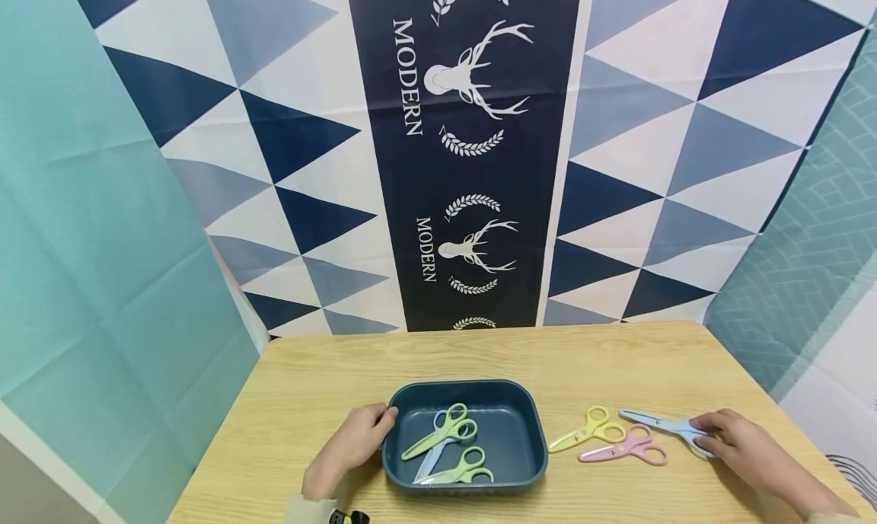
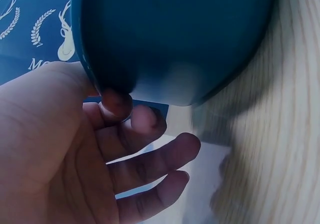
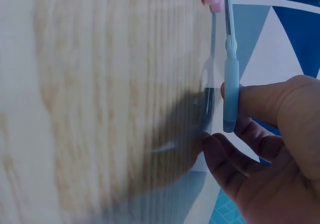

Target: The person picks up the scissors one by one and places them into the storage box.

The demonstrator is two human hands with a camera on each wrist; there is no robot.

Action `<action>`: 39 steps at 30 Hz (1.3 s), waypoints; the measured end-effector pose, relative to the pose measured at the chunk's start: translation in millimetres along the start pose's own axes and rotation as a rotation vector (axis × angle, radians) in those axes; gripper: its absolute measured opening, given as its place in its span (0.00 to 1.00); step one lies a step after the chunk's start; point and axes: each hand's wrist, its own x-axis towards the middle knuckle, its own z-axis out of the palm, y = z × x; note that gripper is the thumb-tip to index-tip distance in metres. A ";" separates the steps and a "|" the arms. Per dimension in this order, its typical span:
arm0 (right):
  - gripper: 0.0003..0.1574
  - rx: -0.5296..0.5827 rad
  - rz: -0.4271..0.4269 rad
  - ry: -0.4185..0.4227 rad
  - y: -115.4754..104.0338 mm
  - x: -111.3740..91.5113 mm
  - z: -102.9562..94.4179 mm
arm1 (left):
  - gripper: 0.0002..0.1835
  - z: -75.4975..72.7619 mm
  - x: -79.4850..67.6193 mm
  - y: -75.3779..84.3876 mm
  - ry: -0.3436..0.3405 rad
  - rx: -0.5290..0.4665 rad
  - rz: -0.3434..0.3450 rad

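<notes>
Left hand (image 1: 359,436) grips the tray (image 1: 510,440): three scissors (image 1: 441,435) inside, three out, right hand (image 1: 740,442) pinching blue scissors (image 1: 674,426) (seemingly raised).

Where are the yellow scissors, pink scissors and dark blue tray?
Yellow scissors (image 1: 586,433): head view, at the pivot.
Pink scissors (image 1: 620,450): head view, near the pivot.
Dark blue tray (image 1: 510,442): head view, bare floor.

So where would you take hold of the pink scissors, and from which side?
The pink scissors are probably best taken by the handle loops, from the near right: they lie flat, blades pointing left, with the held blue scissors close on their far side.
</notes>
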 end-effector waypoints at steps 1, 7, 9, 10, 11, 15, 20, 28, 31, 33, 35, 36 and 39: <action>0.10 0.002 0.009 -0.019 -0.5 0.8 -1.8 | 0.22 -0.4 0.3 0.3 0.000 0.007 -0.001; 0.11 0.033 0.049 -0.079 -3.4 -0.2 -6.8 | 0.22 0.3 -0.5 2.3 0.008 0.010 0.000; 0.11 0.042 0.060 -0.091 -3.9 -1.3 -6.7 | 0.22 1.3 -1.1 2.0 0.006 0.003 -0.002; 0.11 0.048 0.065 -0.099 -4.4 -0.9 -6.7 | 0.22 1.5 -1.5 1.7 0.006 0.000 -0.004; 0.12 0.051 0.068 -0.106 -4.8 -0.4 -6.7 | 0.22 1.9 -1.8 1.2 0.007 0.001 -0.005; 0.14 0.076 0.097 -0.142 -6.5 0.4 -8.7 | 0.22 2.2 -1.8 0.8 -0.003 -0.017 -0.004; 0.15 0.109 0.090 -0.131 -9.5 2.2 -8.5 | 0.23 1.6 -1.1 -0.3 0.005 -0.011 -0.004; 0.08 0.122 0.012 -0.018 -13.5 0.6 -1.8 | 0.22 2.9 -1.6 -2.6 0.004 0.007 -0.010; 0.07 0.119 -0.021 0.024 -15.0 0.3 0.0 | 0.22 3.3 -1.2 -2.6 0.008 0.009 -0.016; 0.07 0.118 -0.036 0.047 -16.4 0.3 0.9 | 0.22 3.6 -0.9 -2.7 0.008 0.015 -0.015; 0.08 0.122 -0.050 0.063 -17.9 0.3 1.3 | 0.22 3.5 -0.8 -2.2 0.009 0.016 -0.011; 0.08 0.123 -0.055 0.071 -18.8 0.5 1.4 | 0.22 3.4 -0.8 -1.7 0.008 0.016 -0.011; 0.08 0.122 -0.074 0.104 -21.6 1.5 1.4 | 0.22 3.5 0.1 -1.3 0.005 0.019 -0.007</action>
